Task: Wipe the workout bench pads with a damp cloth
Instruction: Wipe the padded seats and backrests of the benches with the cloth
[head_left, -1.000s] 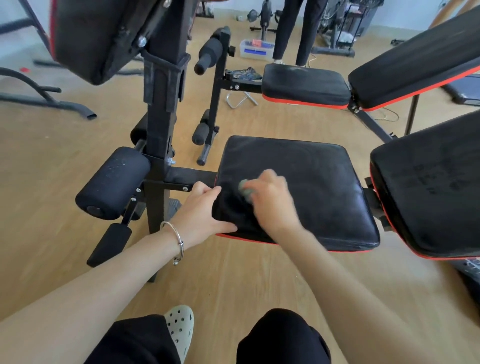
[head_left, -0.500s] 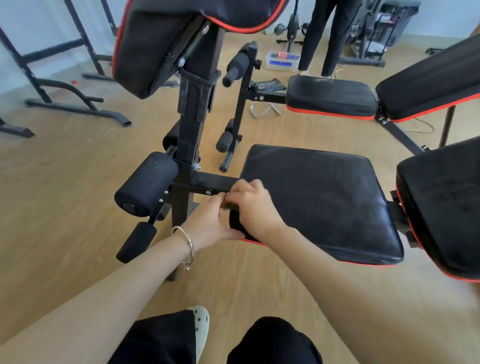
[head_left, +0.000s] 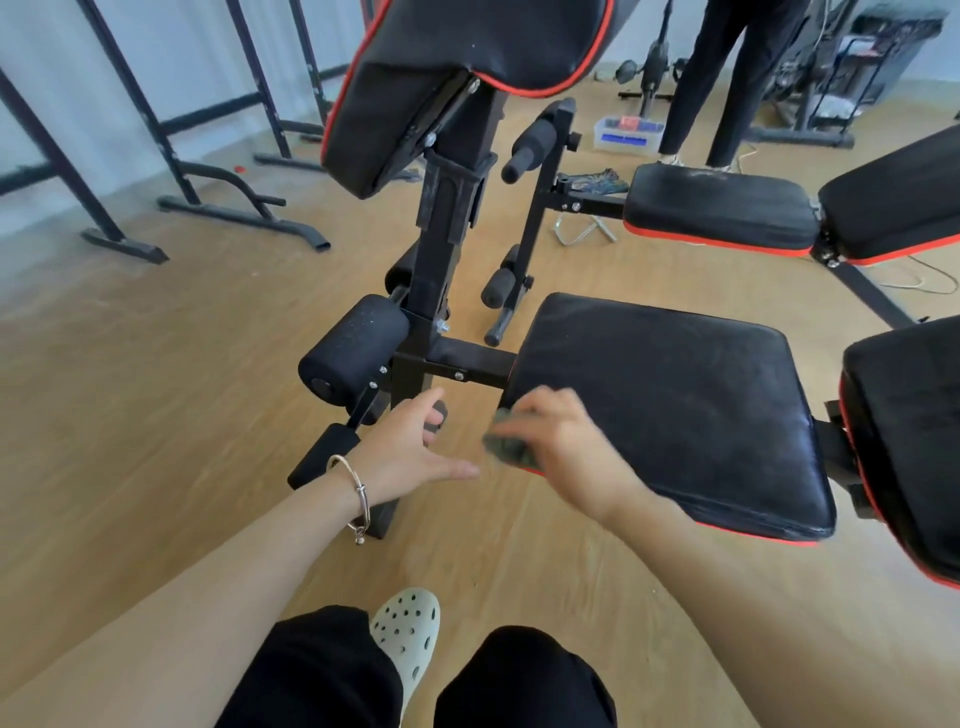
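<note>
A black seat pad (head_left: 670, 405) with red trim lies in the middle of the head view. My right hand (head_left: 566, 452) grips a small grey-green cloth (head_left: 506, 448) at the pad's near left corner; the hand is blurred. My left hand (head_left: 410, 452), with a bracelet on the wrist, hovers just left of the pad over the floor, thumb stretched out and fingers loosely curled, holding nothing. A tilted black back pad (head_left: 904, 447) stands at the right edge. An angled black pad (head_left: 457, 78) hangs above the bench post.
A black post (head_left: 441, 249) with foam rollers (head_left: 353, 353) stands left of the seat. A second bench (head_left: 722, 210) lies behind. A person's legs (head_left: 727, 78) stand at the back by a plastic box (head_left: 628, 134). Metal frames (head_left: 218, 192) sit far left on the wooden floor.
My left hand has let go of the pad's left edge and moved off it to the left. My right hand has slid the cloth toward the pad's near left corner. The view has tilted upward.
</note>
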